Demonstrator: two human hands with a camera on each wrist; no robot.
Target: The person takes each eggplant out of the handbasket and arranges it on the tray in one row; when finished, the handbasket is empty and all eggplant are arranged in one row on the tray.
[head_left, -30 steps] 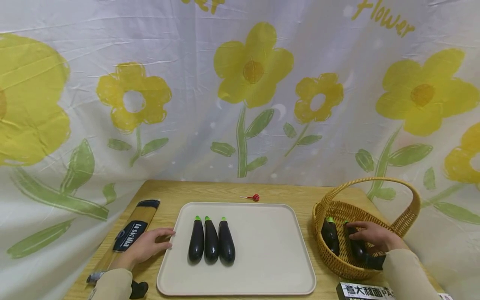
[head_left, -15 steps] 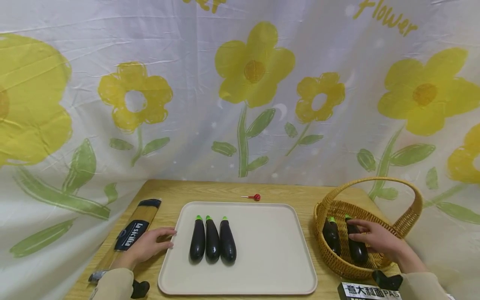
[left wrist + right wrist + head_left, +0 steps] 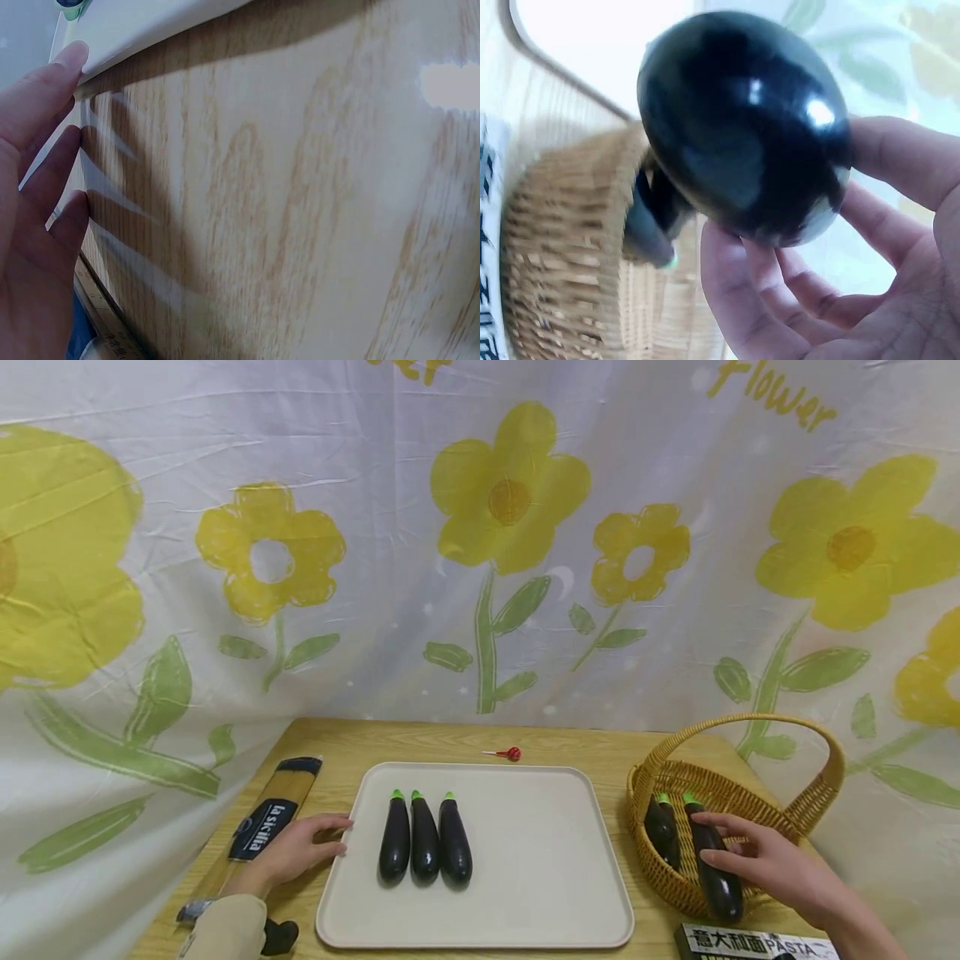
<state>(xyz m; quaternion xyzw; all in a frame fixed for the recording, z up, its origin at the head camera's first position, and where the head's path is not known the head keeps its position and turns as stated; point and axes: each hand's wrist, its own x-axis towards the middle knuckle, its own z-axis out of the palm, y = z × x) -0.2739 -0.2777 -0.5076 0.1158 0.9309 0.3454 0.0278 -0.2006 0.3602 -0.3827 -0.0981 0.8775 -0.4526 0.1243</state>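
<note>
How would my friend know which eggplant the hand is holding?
On the table, find the wicker basket at the right. The right hand there grips a shiny dark eggplant with a green tip. Only this one is held; other eggplants lie on the tray or in the basket.

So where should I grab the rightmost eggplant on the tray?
Probably round the plump near half of the rightmost eggplant, from above and slightly right: it lies flat with bare tray on its right, while the middle eggplant sits close on its left.

The eggplant (image 3: 742,127) is glossy, the basket (image 3: 570,240) rough wicker, the tabletop (image 3: 420,739) wood-grained.
</note>
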